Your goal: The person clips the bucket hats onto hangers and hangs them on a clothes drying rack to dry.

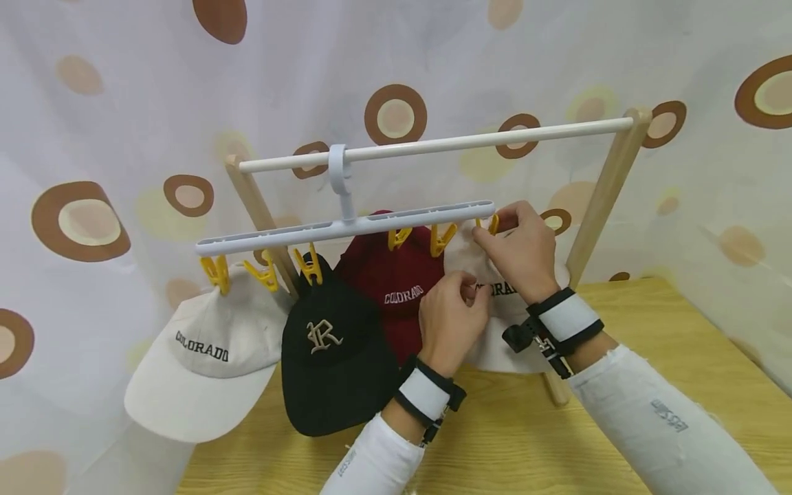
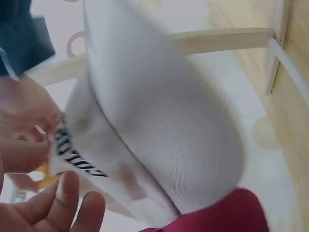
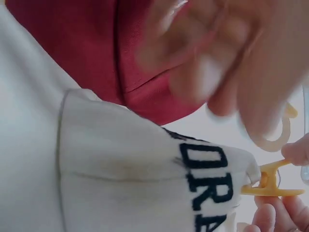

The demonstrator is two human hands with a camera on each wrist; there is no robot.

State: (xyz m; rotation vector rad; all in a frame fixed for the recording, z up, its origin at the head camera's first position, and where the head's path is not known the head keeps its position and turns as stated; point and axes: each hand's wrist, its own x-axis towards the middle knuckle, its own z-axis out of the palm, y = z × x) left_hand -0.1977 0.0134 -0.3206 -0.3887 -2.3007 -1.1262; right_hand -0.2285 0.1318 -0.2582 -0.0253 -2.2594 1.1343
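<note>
My right hand [image 1: 527, 253] pinches the yellow clip [image 3: 268, 185] at the right end of the light-blue hanger [image 1: 284, 236]. In the right wrist view this clip bites the edge of a cream cap [image 3: 120, 150] with dark lettering. My left hand [image 1: 450, 322] hovers in front of the same cap with loosely bent fingers and nothing visible in them. It is blurred in the right wrist view. Beside that cap hangs a dark red cap [image 1: 371, 268], partly behind a black cap [image 1: 337, 385]. Another cream cap [image 1: 216, 337] hangs at the left end.
The hanger hooks over the white rod [image 1: 445, 143] of a wooden stand, whose right post [image 1: 609, 192] rises beside my right hand. Other yellow clips [image 1: 215, 273] line the hanger. Below is a wood-grain table [image 1: 507, 440]; a patterned curtain [image 1: 433, 55] hangs behind.
</note>
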